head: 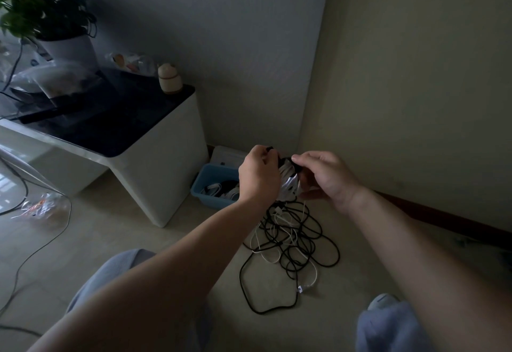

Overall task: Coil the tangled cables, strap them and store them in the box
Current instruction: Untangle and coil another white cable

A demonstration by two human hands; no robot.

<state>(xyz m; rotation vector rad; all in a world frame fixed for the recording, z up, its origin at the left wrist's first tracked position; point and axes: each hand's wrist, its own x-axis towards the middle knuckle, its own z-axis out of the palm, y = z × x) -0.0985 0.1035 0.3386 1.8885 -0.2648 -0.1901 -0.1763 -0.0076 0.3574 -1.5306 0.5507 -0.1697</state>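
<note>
A coiled white cable [288,182] hangs between both hands above the floor. My left hand [259,173] pinches one end of a black strap [286,161] that runs over the top of the coil. My right hand [327,177] pinches the strap's other end with thumb and forefinger and cups the coil from the right. Below them a tangle of black and white cables [291,241] lies on the floor. A blue box [205,182] with a few coiled cables inside stands by the wall corner, left of the hands.
A white side table [155,163] with a dark top stands left of the box, with a potted plant [47,11] and a small jar [169,79] on it. A white lid [227,156] leans behind the box. A plastic wrapper [41,205] and a grey cord [33,257] lie on the left floor. My knees are at the bottom.
</note>
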